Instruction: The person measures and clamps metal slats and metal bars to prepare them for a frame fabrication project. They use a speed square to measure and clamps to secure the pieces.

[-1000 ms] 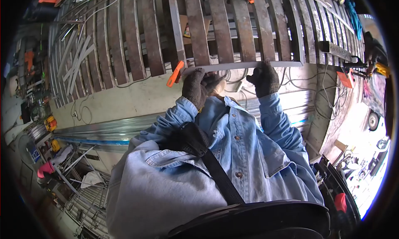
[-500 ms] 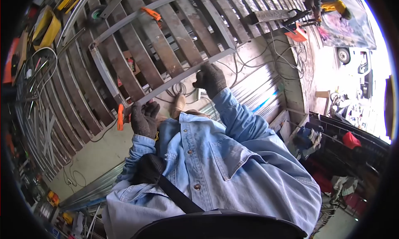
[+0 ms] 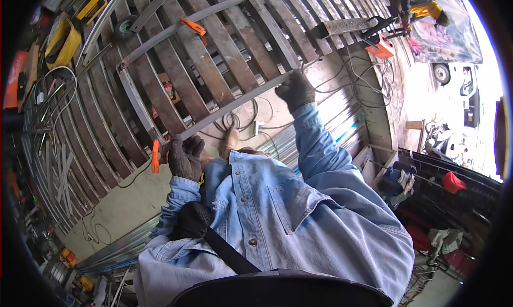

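A rectangular frame of grey metal bars lies on the slatted metal table. Its near side is a long metal bar [image 3: 235, 105]. My right hand [image 3: 297, 91], in a dark knit glove, is closed around the right end of this bar, by the frame's corner. At the left end, my gloved left hand [image 3: 185, 156] has its fingers curled at the bar, beside an orange clamp [image 3: 155, 156]. Another orange clamp [image 3: 193, 27] sits on the far side of the frame. The fingertips of both hands are partly hidden.
The slatted table [image 3: 184, 96] has gaps between its slats. A yellow container [image 3: 63, 42] and loose metal strips [image 3: 57, 173] lie at left. Cables [image 3: 231, 121] run on the floor below. Top right, another person's yellow-gloved hand [image 3: 427, 11] is near a metal beam [image 3: 344, 27].
My right hand has moved right along the near bar to its end by the corner. My left hand stays at the left end.
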Available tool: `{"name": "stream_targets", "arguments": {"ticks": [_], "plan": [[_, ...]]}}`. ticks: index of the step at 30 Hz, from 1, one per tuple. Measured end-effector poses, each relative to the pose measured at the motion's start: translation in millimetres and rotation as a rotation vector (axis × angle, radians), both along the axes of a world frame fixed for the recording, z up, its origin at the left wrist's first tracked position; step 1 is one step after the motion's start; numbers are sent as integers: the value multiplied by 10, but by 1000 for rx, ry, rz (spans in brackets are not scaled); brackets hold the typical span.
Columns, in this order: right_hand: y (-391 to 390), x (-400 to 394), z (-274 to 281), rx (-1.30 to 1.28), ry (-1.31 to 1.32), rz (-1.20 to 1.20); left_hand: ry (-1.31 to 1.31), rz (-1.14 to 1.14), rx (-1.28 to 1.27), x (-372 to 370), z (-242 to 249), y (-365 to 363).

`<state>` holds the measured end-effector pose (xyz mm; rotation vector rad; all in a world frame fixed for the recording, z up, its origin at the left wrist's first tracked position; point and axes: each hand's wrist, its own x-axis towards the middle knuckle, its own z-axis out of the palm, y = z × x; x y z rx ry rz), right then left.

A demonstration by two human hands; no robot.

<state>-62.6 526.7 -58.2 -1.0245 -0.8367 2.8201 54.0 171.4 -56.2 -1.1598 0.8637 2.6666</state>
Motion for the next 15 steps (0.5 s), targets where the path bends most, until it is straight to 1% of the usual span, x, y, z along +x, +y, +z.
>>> {"name": "stream_targets", "arguments": {"ticks": [1,2,3,4,5,6,9,10,12,13,15], "plan": [[84,-58,-37,-5,-12,-49,1,1,1,2,2,2],[133,-105,-35,49,1,5,6,-10,-16,4,2,8],[211,-116,-164,51,0,8,9,-21,-33,7,5,16],[277,-96,-356,784,138,150,6,-18,-31,14,10,22],[283,-94,-405,1144,217,261,9,-15,-19,14,28,24],[290,-94,-452,1513,282,302,13,-12,-8,17,38,18],[294,-97,-449,1664,283,242,24,-1,53,30,36,3],[286,-102,-424,1288,225,175,22,0,54,32,34,2],[280,-101,-416,912,168,111,12,-3,58,30,25,2],[298,-80,-408,1151,75,166,12,-3,59,34,22,4],[350,-55,-386,1391,-23,221,-23,-3,38,37,23,17]]}}
